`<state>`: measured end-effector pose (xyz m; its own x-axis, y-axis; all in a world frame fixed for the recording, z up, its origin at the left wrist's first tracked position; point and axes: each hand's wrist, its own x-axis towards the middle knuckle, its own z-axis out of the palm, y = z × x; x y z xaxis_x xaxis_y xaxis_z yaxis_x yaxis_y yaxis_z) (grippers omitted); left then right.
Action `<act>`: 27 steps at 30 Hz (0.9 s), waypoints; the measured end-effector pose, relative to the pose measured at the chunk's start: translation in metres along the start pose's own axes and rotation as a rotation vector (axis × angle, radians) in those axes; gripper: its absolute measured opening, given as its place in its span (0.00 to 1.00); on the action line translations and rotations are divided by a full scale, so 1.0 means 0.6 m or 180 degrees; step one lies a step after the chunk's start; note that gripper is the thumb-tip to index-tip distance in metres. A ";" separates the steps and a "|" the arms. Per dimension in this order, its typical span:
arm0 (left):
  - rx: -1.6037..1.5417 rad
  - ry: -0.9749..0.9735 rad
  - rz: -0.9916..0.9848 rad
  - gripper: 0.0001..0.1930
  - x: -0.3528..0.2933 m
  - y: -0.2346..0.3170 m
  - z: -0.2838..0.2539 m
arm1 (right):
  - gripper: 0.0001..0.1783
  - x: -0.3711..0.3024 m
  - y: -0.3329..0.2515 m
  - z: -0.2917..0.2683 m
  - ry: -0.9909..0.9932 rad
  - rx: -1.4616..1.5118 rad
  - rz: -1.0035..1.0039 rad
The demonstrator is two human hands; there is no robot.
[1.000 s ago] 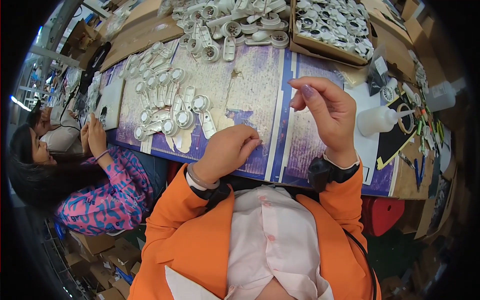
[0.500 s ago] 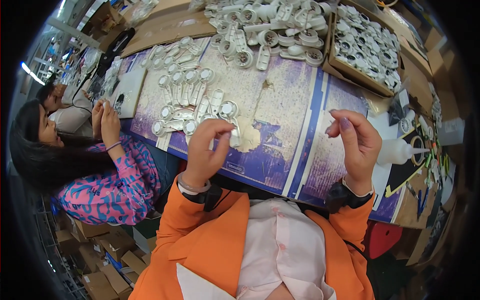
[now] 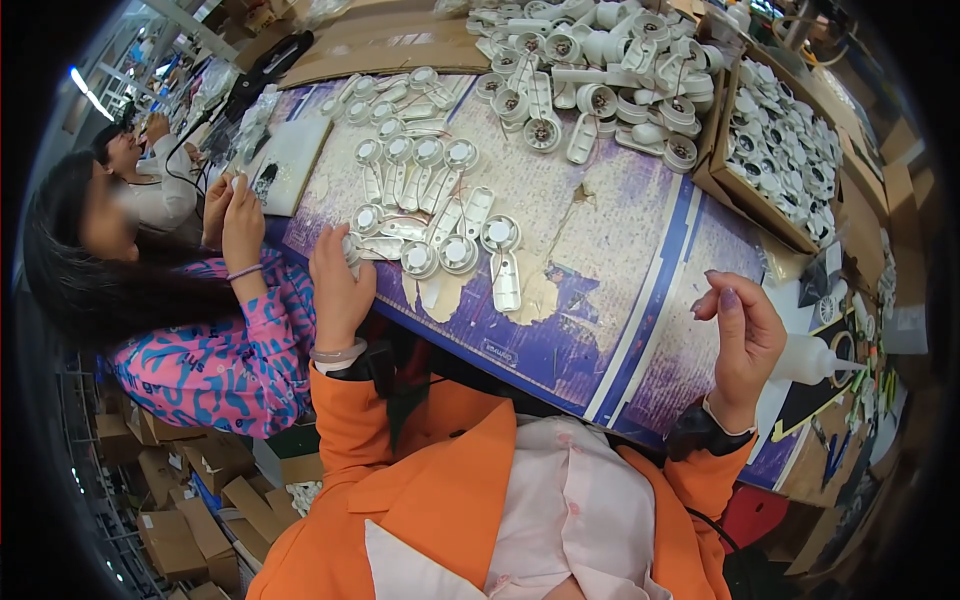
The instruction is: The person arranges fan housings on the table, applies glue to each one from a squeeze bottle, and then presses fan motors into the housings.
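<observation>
Several white plastic housings (image 3: 428,152), each a round head with a long hollow handle and thin red wires, lie in rows on the purple worn tabletop (image 3: 560,350). They look like handheld fan bodies. My left hand (image 3: 340,285) is at the near left end of these rows. Its fingers and thumb stand apart on either side of one round head (image 3: 350,247), which they partly cover; whether they press on it I cannot tell. Over the table's right side hovers my right hand (image 3: 745,330), fingers loosely bent, with nothing visible in them. A white squeeze bottle (image 3: 806,360) is beside it.
A heap of similar housings (image 3: 600,100) lies at the back. Right of it stands a cardboard box (image 3: 712,165) of small white parts. Pliers (image 3: 836,455) and a tape roll (image 3: 843,348) lie far right. At left, a co-worker in a pink-and-blue sleeve (image 3: 265,330) works close by.
My left hand has moved left and away from the nearest housing, to the left end of the rows. My right hand stays raised near the bottle. The view has shifted slightly.
</observation>
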<state>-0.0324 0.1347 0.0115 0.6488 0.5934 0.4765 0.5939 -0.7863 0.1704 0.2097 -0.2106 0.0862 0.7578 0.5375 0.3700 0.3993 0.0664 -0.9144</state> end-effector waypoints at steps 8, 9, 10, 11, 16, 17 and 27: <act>-0.0335 -0.0455 -0.0341 0.27 0.009 -0.047 0.009 | 0.10 0.000 0.008 -0.001 -0.0023 0.0008 0.0055; -0.0324 -0.0437 -0.0343 0.27 0.010 -0.048 0.010 | 0.10 0.000 0.007 0.000 -0.0029 -0.0006 0.0059; -0.0225 -0.0387 -0.0459 0.27 0.011 -0.048 0.012 | 0.10 -0.001 0.007 0.000 -0.0034 -0.0025 0.0062; -0.0125 -0.0334 -0.0575 0.27 0.013 -0.048 0.013 | 0.10 -0.001 0.006 0.001 -0.0039 -0.0043 0.0063; -0.0144 -0.0143 -0.0842 0.26 0.023 -0.056 0.023 | 0.10 -0.002 0.008 0.004 -0.0150 -0.0153 -0.0017; -0.0145 -0.0124 -0.0845 0.26 0.022 -0.052 0.021 | 0.10 -0.002 0.009 0.004 -0.0156 -0.0142 0.0000; -0.0414 -0.0444 -0.0248 0.25 -0.004 0.061 0.003 | 0.10 -0.005 0.015 0.007 -0.0273 -0.0149 0.0084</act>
<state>-0.0116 0.1048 0.0149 0.6682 0.6643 0.3348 0.5844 -0.7473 0.3164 0.2091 -0.2080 0.0765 0.7222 0.6087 0.3285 0.4050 0.0128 -0.9142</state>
